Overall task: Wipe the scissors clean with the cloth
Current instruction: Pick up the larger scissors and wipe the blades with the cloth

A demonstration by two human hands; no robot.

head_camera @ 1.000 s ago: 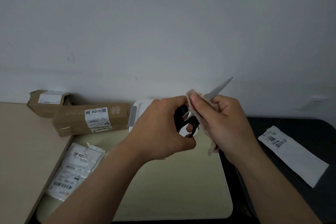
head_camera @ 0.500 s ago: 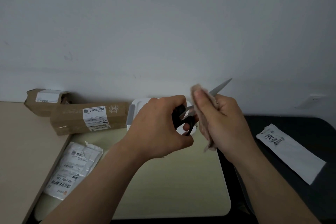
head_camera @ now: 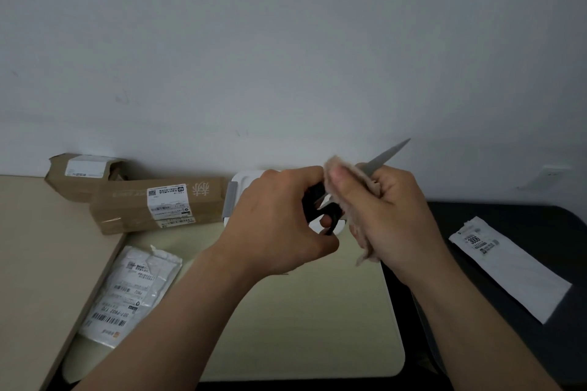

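My left hand (head_camera: pixel 276 222) grips the black handles of the scissors (head_camera: pixel 386 155), held up above the table. The grey blades point up and to the right, their tip free. My right hand (head_camera: pixel 394 216) holds a beige cloth (head_camera: pixel 343 178) wrapped round the blades near the pivot, thumb pressing the cloth on top. A loose end of the cloth hangs below that hand. The pivot and the lower part of the blades are hidden by cloth and fingers.
A pale mat (head_camera: pixel 301 327) lies under my hands. Two cardboard boxes (head_camera: pixel 152 203) stand at the back left, a white parcel bag (head_camera: pixel 127 292) in front of them. A white object (head_camera: pixel 244 181) sits behind my left hand. A white envelope (head_camera: pixel 511 267) lies on the dark surface at right.
My right hand with the cloth has slid a little along the blades, near the pivot. The left hand keeps its hold on the handles; the scissors stay in about the same place.
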